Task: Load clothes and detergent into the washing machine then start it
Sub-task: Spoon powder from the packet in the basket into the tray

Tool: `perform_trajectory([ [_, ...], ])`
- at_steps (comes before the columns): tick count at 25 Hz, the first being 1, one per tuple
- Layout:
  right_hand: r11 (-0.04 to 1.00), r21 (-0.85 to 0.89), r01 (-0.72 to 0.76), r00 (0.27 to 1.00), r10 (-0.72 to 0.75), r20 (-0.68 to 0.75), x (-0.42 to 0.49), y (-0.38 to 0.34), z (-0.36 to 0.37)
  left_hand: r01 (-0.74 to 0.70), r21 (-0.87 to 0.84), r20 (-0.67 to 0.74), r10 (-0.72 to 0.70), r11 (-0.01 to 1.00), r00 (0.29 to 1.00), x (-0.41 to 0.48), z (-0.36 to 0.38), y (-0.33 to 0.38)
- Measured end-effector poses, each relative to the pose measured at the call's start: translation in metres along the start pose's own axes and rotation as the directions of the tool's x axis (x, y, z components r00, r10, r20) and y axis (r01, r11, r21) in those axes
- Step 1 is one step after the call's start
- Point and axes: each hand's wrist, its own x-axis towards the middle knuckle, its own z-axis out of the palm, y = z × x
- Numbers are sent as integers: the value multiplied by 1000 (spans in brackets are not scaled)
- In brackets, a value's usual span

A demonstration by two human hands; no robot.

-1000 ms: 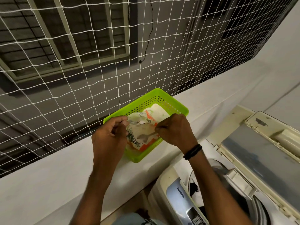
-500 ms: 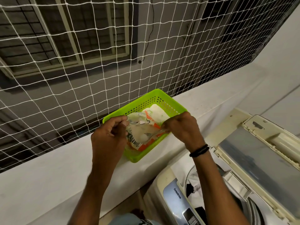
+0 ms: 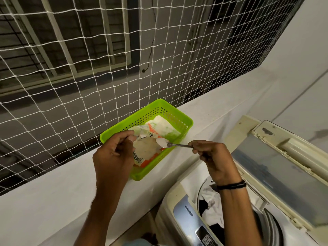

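Observation:
A detergent packet (image 3: 147,150), white with orange and green print, lies open in a lime green basket (image 3: 184,121) on the white ledge. My left hand (image 3: 113,151) pinches the packet's open edge. My right hand (image 3: 211,153) holds a metal spoon (image 3: 170,144) by its handle; the bowl carries white powder just above the packet's mouth. Below my right arm stands the washing machine (image 3: 186,213) with its lid (image 3: 276,167) raised. White and dark clothes (image 3: 211,208) lie in the drum.
A white rope net (image 3: 106,68) stretches above the ledge (image 3: 53,192), with a barred window behind it. The machine's control panel (image 3: 205,237) sits at the bottom edge. A white wall rises at the right.
My right hand has drawn back to the right, lifting the spoon out of the packet with powder on it. My left hand has kept its hold on the packet.

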Motion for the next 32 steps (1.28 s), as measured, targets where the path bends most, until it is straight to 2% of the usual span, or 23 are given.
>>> perform_trajectory([
  [6,993,108,44,990,-28,-140,-17,15,-47,-15,-66,124,23,998,992,-12,30,10],
  [10,980,192,47,964,6,-266,-35,34,-93,-91,-62,220,103,994,970,-28,63,22],
  [14,953,287,97,884,51,-465,-59,67,-147,33,-102,436,14,994,900,-57,111,19],
  [16,914,375,152,802,108,-588,-69,90,-179,28,-72,539,16,997,842,-76,144,15],
  [19,843,500,198,672,255,-696,-72,128,-221,-79,20,660,46,997,750,-105,199,7],
  [22,870,450,203,548,280,-788,-71,153,-250,-135,91,783,13,987,621,-137,261,-11],
  [24,904,388,178,493,259,-830,-65,166,-259,-186,169,840,-43,968,541,-158,300,-30],
  [27,935,343,91,453,268,-850,-41,195,-273,-227,252,902,-144,941,407,-189,347,-55],
  [29,967,254,-4,447,229,-864,-25,214,-278,-266,289,932,-207,920,297,-205,372,-71],
  [32,983,-79,-165,475,9,-880,1,249,-280,-399,316,947,-262,861,185,-221,406,-103],
])
